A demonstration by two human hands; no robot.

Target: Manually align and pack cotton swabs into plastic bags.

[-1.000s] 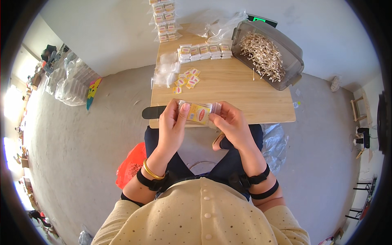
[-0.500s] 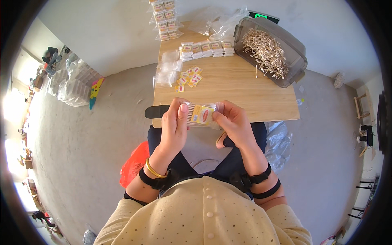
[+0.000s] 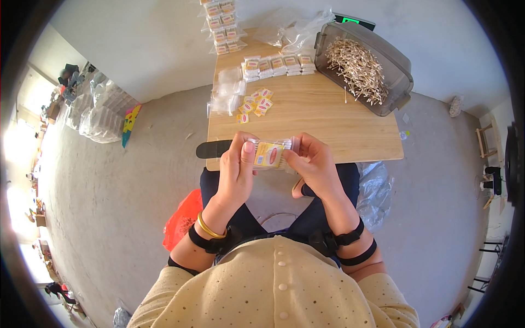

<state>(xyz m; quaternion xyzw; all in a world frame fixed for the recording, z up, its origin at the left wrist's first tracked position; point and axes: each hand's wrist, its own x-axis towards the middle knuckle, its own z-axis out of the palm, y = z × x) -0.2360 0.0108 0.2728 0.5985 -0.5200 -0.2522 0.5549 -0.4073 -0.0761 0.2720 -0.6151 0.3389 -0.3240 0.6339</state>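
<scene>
Between my two hands, just off the near edge of the table, is a clear plastic bag of cotton swabs (image 3: pixel 269 153) with a yellow and white label card inside. My left hand (image 3: pixel 239 161) grips its left end, thumb lying on top. At the other end my right hand (image 3: pixel 313 162) pinches the bag, the thumb pressing on its face by the card. On the table beyond lie loose yellow label cards (image 3: pixel 257 104), with clear empty bags (image 3: pixel 227 97) to their left. Filled swab packs (image 3: pixel 278 66) stand in a row of short stacks behind.
A grey translucent bin (image 3: pixel 402 82) lies tilted at the table's right, with a heap of loose swabs (image 3: pixel 355 68) in it. At the back left rises a tall stack of packs (image 3: pixel 225 30). A black strap-like piece (image 3: pixel 213 149) juts past the left table edge (image 3: pixel 210 128).
The label card in the held bag has shifted slightly and tilts a little differently. Both hands keep their grip on the bag. The whole view has moved very slightly.
</scene>
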